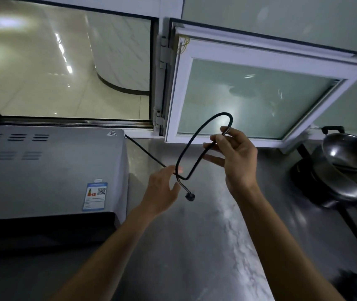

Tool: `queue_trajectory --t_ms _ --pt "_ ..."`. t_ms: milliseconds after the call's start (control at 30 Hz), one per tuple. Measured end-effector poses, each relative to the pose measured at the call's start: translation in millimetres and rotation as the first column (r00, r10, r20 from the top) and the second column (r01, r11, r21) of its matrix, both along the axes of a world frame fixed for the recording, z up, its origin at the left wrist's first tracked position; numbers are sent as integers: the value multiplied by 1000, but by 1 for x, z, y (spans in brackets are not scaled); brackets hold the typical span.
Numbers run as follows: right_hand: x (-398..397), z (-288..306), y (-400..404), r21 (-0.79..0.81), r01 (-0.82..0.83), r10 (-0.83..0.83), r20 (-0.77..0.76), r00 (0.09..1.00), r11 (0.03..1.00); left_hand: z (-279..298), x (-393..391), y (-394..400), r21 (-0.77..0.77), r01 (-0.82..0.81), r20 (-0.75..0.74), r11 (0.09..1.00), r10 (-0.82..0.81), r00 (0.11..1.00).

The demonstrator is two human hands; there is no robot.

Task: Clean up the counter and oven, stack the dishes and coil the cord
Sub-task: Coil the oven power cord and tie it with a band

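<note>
Above the counter (195,246), the right hand (236,161) pinched the black cord (197,135) between thumb and fingers, holding up 1 loop. The left hand (162,190) touched the cord near its plug (188,195), fingers loosely apart. The cord ran back behind the oven (49,170).

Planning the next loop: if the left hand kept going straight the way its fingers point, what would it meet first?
Probably the cord itself: the left hand points up and right at the loop's lower bend, held by the right hand. Depth is unclear.
</note>
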State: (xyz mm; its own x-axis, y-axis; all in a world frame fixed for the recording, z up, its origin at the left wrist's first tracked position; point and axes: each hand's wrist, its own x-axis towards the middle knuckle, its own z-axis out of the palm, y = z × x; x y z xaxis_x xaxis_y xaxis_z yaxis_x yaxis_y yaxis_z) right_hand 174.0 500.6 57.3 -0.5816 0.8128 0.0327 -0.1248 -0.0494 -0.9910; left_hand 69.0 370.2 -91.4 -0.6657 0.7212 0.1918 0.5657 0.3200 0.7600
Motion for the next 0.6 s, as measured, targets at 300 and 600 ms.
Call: queue_trajectory --t_ms 300,600 --pt "12 -22 32 -103 66 -75 -77 994 992 -3 -2 16 -29 -28 -150 999 24 988" --pt "28 -67 57 -196 57 -18 197 980 979 20 -21 14 -76 -75 -235 994 55 970"
